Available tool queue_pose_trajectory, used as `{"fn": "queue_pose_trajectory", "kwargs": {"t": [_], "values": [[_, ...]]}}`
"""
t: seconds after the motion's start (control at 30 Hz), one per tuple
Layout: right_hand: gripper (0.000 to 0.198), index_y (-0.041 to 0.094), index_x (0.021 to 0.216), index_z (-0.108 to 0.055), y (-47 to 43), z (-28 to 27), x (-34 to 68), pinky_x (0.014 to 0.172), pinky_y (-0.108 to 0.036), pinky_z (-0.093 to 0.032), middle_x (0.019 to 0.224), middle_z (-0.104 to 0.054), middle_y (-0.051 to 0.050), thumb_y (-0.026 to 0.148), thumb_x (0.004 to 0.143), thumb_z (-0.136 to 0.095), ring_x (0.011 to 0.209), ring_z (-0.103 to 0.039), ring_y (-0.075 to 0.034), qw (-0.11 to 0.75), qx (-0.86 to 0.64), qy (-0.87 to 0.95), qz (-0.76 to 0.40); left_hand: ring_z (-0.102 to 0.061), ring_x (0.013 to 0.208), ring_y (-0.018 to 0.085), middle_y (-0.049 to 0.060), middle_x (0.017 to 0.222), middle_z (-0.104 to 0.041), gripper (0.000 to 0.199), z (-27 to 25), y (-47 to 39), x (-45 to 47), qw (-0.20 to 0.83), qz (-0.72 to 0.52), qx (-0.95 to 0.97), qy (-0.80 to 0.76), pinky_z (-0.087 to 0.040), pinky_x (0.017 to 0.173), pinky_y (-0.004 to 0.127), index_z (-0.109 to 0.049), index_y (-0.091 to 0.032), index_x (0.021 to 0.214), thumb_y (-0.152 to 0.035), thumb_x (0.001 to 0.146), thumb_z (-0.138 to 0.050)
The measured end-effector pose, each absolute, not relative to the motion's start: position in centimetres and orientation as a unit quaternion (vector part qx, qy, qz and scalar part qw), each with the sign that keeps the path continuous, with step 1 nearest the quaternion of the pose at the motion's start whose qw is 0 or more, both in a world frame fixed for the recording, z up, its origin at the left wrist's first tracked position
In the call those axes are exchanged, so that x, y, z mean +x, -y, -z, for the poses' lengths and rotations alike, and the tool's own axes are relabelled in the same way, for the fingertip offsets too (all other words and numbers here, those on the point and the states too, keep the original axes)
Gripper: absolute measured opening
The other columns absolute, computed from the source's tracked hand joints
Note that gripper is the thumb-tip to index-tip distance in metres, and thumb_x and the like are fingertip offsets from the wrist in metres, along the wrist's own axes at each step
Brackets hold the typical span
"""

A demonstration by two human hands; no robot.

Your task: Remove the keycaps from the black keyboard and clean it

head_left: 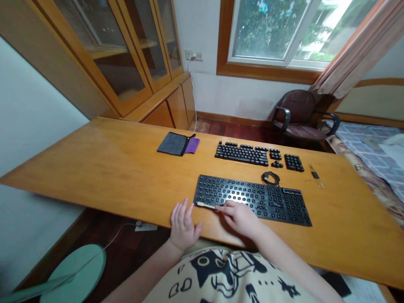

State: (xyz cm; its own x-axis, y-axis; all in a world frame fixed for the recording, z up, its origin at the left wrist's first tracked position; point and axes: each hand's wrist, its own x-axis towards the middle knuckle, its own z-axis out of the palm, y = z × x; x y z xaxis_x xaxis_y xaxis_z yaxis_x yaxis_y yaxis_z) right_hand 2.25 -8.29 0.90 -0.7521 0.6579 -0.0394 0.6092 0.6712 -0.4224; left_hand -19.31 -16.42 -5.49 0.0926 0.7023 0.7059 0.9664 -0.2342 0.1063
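A black keyboard base (252, 198) with its keycaps off lies on the wooden desk in front of me, rows of switches showing. My right hand (238, 216) pinches a slim, pale, brush-like stick (205, 205), wider at its far left tip. That tip lies over the keyboard's lower left corner; whether it has bristles I cannot tell. My left hand (184, 225) rests on the desk's front edge, just left of the keyboard, fingers stretched out and holding nothing. Beyond the keyboard, loose black keycaps (241, 153) are laid out in keyboard order.
A coiled black cable (270, 178) sits behind the keyboard. A small wire keycap puller (314, 174) lies to the right. At the back are a grey pouch (172, 143) and a purple cloth (192, 146). A brown armchair (298, 113) stands beyond the desk.
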Motion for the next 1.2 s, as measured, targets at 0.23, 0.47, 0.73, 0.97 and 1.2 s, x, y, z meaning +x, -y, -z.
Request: {"fn": "queue_pose_trajectory", "kwargs": {"t": [0.23, 0.47, 0.73, 0.97, 1.2], "values": [[0.038, 0.032, 0.122, -0.059, 8.9, -1.4, 2.6, 0.068, -0.024, -0.044, 0.089, -0.064, -0.003, 0.022, 0.090, -0.042, 0.076, -0.059, -0.014, 0.049, -0.302, 0.918, -0.253, -0.041, 0.126, 0.034, 0.025, 0.137, -0.041, 0.061, 5.2, 16.4, -19.3, 0.192, 0.332, -0.715, 0.585, -0.035, 0.100, 0.051, -0.032, -0.006, 0.136, -0.035, 0.084, -0.046], [0.037, 0.027, 0.119, -0.062, 6.8, -1.9, 5.1, 0.074, -0.026, -0.046, 0.093, -0.065, -0.005, 0.022, 0.088, -0.042, 0.082, -0.060, -0.015, 0.089, -0.421, 0.874, -0.224, -0.057, 0.106, 0.026, 0.008, 0.114, -0.065, 0.030, 3.1, 16.0, -18.9, 0.053, 0.258, -0.746, 0.612, -0.036, 0.098, 0.045, -0.063, -0.020, 0.107, -0.025, 0.080, -0.050], [0.036, 0.030, 0.113, -0.066, 5.8, -2.0, 4.7, 0.074, -0.025, -0.045, 0.091, -0.066, -0.002, 0.022, 0.086, -0.044, 0.082, -0.061, -0.014, 0.055, -0.431, 0.873, -0.220, -0.062, 0.100, 0.024, 0.005, 0.106, -0.070, 0.024, 3.7, 15.9, -18.9, 0.034, 0.269, -0.750, 0.603, -0.044, 0.090, 0.041, -0.068, -0.021, 0.096, -0.018, 0.079, -0.051], [0.038, 0.031, 0.121, -0.060, 6.9, -1.9, -0.4, 0.065, -0.024, -0.043, 0.088, -0.064, -0.003, 0.024, 0.090, -0.040, 0.074, -0.061, -0.014, 0.023, -0.363, 0.914, -0.181, -0.063, 0.100, 0.023, 0.005, 0.104, -0.070, 0.021, 3.6, 15.9, -18.9, 0.032, 0.264, -0.756, 0.599, -0.045, 0.091, 0.040, -0.068, -0.020, 0.092, -0.017, 0.079, -0.051], [0.039, 0.031, 0.125, -0.056, 7.0, -2.4, 0.6, 0.063, -0.024, -0.042, 0.087, -0.063, -0.003, 0.025, 0.090, -0.040, 0.073, -0.059, -0.013, 0.057, -0.340, 0.925, -0.162, -0.063, 0.099, 0.023, 0.005, 0.101, -0.071, 0.021, 3.7, 16.0, -19.0, 0.030, 0.263, -0.755, 0.600, -0.045, 0.089, 0.039, -0.067, -0.020, 0.092, -0.017, 0.079, -0.050]]}}
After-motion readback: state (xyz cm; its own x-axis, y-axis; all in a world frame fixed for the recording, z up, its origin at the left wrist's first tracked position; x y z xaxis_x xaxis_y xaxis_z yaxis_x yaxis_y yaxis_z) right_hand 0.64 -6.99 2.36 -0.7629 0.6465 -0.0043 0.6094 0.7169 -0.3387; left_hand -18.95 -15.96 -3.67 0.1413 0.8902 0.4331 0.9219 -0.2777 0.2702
